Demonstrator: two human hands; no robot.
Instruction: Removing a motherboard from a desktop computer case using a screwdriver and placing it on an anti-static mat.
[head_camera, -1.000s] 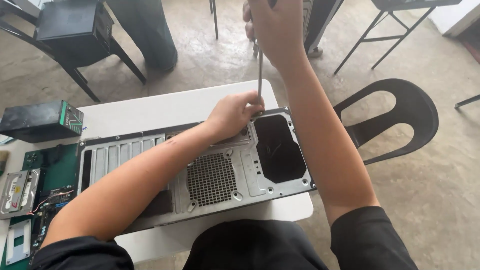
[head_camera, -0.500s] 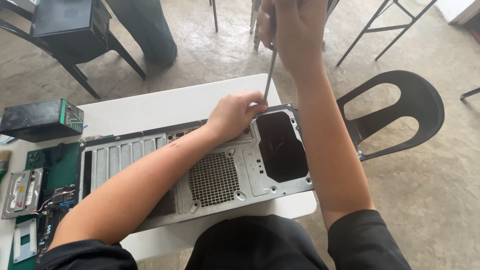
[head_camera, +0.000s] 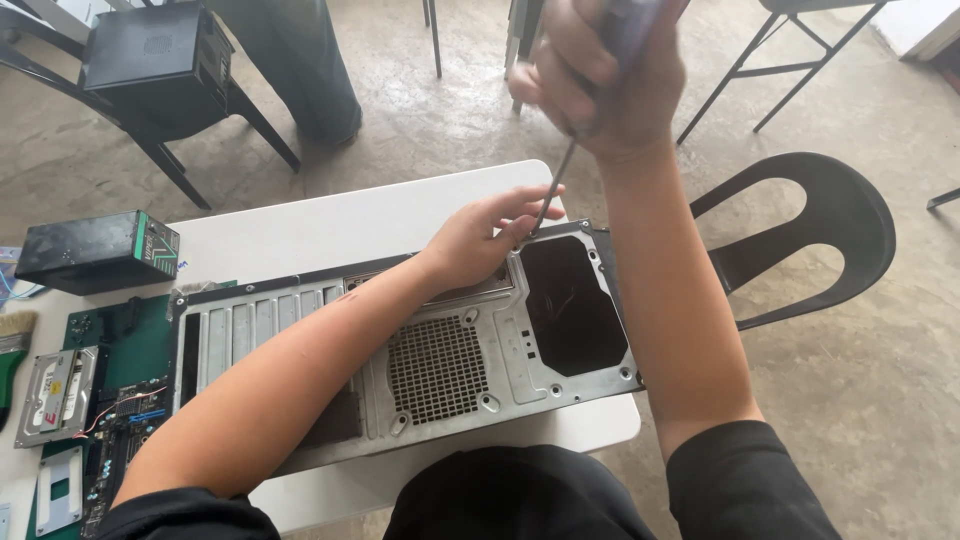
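Observation:
A grey metal computer case (head_camera: 470, 370) lies on a white table (head_camera: 330, 225) with its rear panel facing up. My right hand (head_camera: 610, 80) is raised above it, closed around the handle of a screwdriver (head_camera: 552, 190) whose shaft slants down to the panel's far edge beside the large rectangular opening (head_camera: 572, 305). My left hand (head_camera: 485, 240) rests on the top of the case, fingers curled around the screwdriver's tip. Whatever sits under the tip is hidden by my fingers.
A green motherboard (head_camera: 115, 400), a hard drive (head_camera: 58, 395) and a brush (head_camera: 12, 350) lie left of the case; a black power supply box (head_camera: 95, 250) sits behind them. Black chairs stand at right (head_camera: 800, 240) and far left (head_camera: 150, 70), beside a person's legs (head_camera: 295, 60).
My view has shifted slightly. My right hand has drifted right and nearer the camera with the screwdriver; the tip stays at the case's edge. My left hand keeps its place.

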